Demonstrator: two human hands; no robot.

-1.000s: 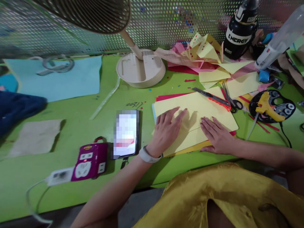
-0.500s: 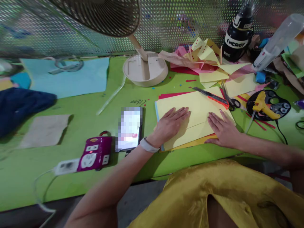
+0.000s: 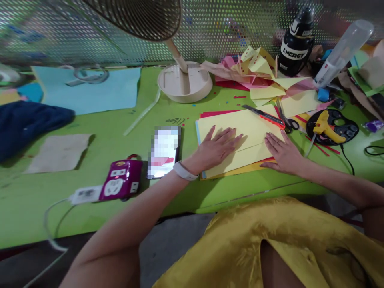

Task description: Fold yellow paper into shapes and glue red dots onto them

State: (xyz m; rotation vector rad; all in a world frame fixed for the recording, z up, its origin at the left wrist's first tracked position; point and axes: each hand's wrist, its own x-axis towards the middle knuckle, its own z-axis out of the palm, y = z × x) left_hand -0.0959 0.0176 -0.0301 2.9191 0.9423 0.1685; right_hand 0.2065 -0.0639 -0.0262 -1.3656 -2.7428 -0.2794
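Observation:
A pale yellow sheet of paper (image 3: 252,138) tops a small stack of coloured sheets, with red, blue and orange edges showing beneath. A crease or edge line crosses it between my hands. My left hand (image 3: 217,148) lies on the left half of the sheet, fingers spread. Flat on the right side rests my right hand (image 3: 283,154), fingers stretched out and thumb apart. Above it, a box cutter (image 3: 265,116) with an orange-red handle lies across the sheet's upper right. Black-handled scissors (image 3: 288,122) are just beside the cutter.
Left of the stack are a phone (image 3: 165,152) and a purple power socket (image 3: 123,180) with a white cable. A fan base (image 3: 185,86) stands behind. Paper scraps (image 3: 258,72), a black bottle (image 3: 295,52) and a yellow glue gun (image 3: 327,127) are at the right.
My left hand's fingers have spread wider on the yellow sheet. My right hand stays flat in nearly the same place. The camera view has tilted slightly downward.

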